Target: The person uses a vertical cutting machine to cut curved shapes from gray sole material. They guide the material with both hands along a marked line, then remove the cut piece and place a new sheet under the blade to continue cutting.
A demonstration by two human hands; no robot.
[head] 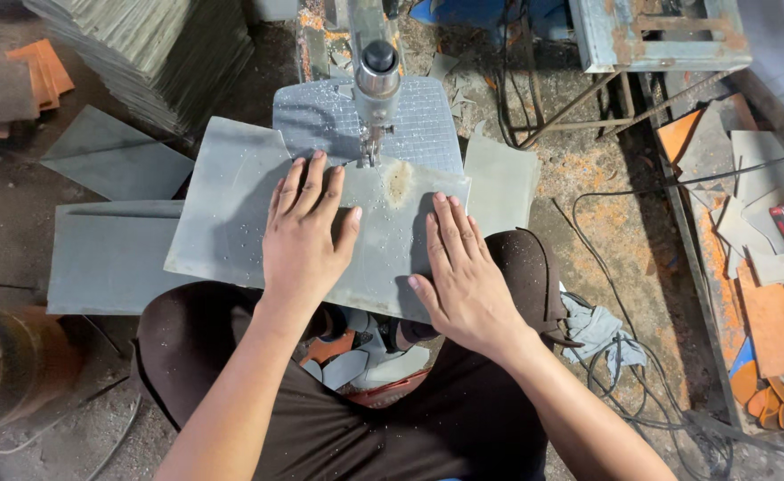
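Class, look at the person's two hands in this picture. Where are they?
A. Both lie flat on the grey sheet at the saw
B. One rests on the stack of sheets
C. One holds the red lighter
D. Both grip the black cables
A: the left hand and right hand lie palm-down on the grey sheet, on either side of the saw blade.

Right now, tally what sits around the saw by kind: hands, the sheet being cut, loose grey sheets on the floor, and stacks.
Hands pressing flat on the sheet: 2, left hand and right hand
Grey sheet under the saw blade: 1
Loose grey sheets on the floor: 3
Stack of sheets: 1
Total: 7
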